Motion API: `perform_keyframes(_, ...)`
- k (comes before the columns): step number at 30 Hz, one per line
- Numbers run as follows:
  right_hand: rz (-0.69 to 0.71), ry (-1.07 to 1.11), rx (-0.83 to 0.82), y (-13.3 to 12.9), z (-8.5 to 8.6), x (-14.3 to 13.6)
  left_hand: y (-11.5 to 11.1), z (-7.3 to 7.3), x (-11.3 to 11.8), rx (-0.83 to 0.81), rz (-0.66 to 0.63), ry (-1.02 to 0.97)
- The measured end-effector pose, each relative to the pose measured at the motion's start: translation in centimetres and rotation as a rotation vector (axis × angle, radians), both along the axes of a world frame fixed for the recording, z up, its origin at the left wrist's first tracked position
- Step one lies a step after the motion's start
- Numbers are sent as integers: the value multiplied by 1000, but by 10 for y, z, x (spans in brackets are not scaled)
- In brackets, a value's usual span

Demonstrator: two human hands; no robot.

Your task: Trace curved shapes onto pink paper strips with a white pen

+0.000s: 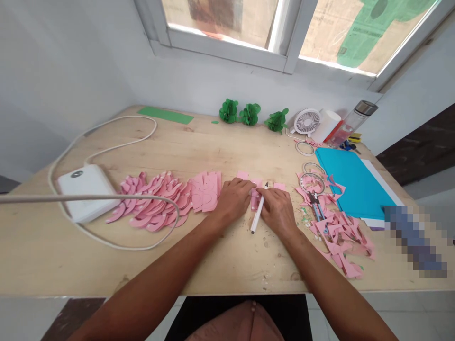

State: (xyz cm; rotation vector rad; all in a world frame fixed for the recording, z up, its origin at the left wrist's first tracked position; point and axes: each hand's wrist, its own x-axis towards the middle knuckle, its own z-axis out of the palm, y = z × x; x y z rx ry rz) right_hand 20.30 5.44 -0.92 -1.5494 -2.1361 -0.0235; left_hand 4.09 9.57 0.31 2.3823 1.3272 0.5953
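Observation:
My left hand is closed at the fingertips on a small pink paper piece, in front of me at mid-table. Close beside it, my right hand has a white marker pen between its fingers, its dark tip pointing away from me. The right fingertips also meet the far side of the pink piece, and the fingers partly hide it. Just left of my left hand lies a stack of pink paper squares with drawn curved outlines. Further left is a pile of cut pink petal shapes.
Pink paper scraps and scissors lie right of my right hand. Beyond are blue sheets, a small fan and a bottle. Green paper flowers line the wall. A white cable loops by a white power bank.

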Motion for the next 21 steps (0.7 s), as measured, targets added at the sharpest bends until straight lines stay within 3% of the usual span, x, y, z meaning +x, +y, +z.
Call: perform_keyframes(21,7,21,-34,-2,0,0,4,-9,-2,35,88,-86)
